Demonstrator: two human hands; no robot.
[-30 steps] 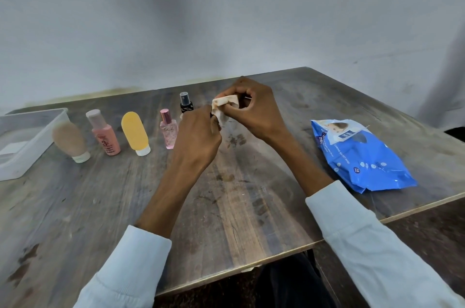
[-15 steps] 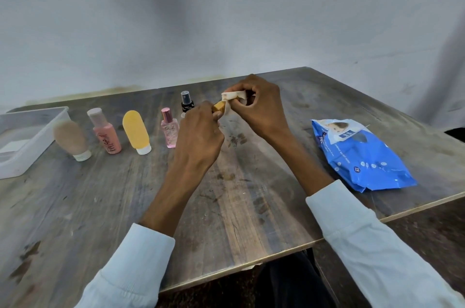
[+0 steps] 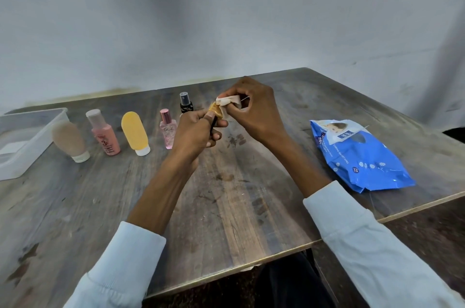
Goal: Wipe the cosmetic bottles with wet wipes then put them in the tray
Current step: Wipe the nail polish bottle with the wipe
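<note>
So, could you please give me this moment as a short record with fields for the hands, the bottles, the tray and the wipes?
left hand: left hand shut on a small amber bottle, held above the table
right hand: right hand pinches a wet wipe against that bottle
standing bottles: beige tube, pink bottle, yellow tube, pink perfume, black spray bottle, in a row
tray: clear tray at far left, no bottles visible in it
wipes pack: blue pack, right side of table
</note>
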